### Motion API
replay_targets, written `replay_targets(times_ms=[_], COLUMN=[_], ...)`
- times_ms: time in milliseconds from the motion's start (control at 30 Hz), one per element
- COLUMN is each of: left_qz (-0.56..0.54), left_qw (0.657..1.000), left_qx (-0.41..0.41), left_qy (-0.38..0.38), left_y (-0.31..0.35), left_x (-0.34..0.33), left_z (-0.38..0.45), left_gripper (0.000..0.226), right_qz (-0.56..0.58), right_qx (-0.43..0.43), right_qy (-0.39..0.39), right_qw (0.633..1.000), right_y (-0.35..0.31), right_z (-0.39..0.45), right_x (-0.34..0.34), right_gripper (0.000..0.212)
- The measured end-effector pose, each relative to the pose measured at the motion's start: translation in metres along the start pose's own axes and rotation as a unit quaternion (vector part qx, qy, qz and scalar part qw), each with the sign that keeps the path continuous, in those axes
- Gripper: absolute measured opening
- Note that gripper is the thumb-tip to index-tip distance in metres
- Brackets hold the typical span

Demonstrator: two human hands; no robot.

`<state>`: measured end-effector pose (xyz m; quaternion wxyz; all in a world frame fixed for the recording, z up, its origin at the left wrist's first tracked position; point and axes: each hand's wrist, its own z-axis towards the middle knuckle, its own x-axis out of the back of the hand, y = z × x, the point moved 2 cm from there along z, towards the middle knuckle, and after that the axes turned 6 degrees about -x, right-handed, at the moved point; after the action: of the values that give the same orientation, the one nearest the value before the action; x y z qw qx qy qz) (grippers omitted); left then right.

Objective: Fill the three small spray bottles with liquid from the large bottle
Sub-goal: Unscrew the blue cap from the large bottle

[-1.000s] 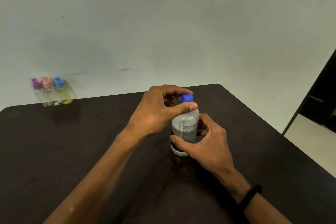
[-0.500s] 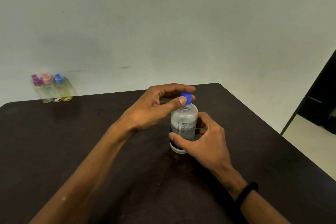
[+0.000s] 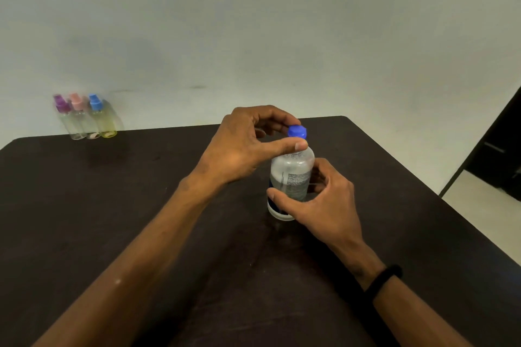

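thumb lower, fingers curled round cap

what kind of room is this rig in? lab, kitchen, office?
Likely a plain indoor room, not clearly any of those. A bare pale wall backs a dark table; a dark doorway opens at right. No sink, appliances or lab gear in view, only bottles.

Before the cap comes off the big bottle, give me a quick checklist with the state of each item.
1. Large bottle upright on the table: ok.
2. Right hand grips the bottle body: ok.
3. Left hand pinches the blue cap: ok.
4. Cap loosened: cannot tell.
5. Three small spray bottles within easy reach: not ok, they stand at the far left edge.
6. Spray tops removed for filling: not ok, all three are on.
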<state>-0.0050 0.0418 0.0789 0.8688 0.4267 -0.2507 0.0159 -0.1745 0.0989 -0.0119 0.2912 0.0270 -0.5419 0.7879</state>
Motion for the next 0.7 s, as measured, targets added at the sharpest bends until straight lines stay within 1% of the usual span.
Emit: replay_targets(times_ms=[167,300,400,700], left_qz=[0.009,0.028,0.055,0.04], left_qw=[1.0,0.999,0.998,0.997], left_qx=[-0.002,-0.006,-0.003,0.006], left_qy=[0.022,0.016,0.012,0.071], left_y=[0.0,0.001,0.002,0.007], left_x=[-0.003,-0.005,-0.007,-0.015], left_z=[-0.001,-0.001,-0.001,-0.004], left_gripper=[0.034,0.039,0.036,0.032], right_qz=[0.002,0.003,0.003,0.001], right_qx=[-0.001,0.001,0.002,-0.004], right_qy=[0.002,0.005,0.003,0.007], right_qw=[1.0,1.0,1.0,1.0], right_y=[0.0,0.001,0.001,-0.001], right_z=[-0.001,-0.001,0.0,-0.001], right_x=[0.001,0.0,0.0,-0.001], right_gripper=[0.065,0.066,0.066,0.064])
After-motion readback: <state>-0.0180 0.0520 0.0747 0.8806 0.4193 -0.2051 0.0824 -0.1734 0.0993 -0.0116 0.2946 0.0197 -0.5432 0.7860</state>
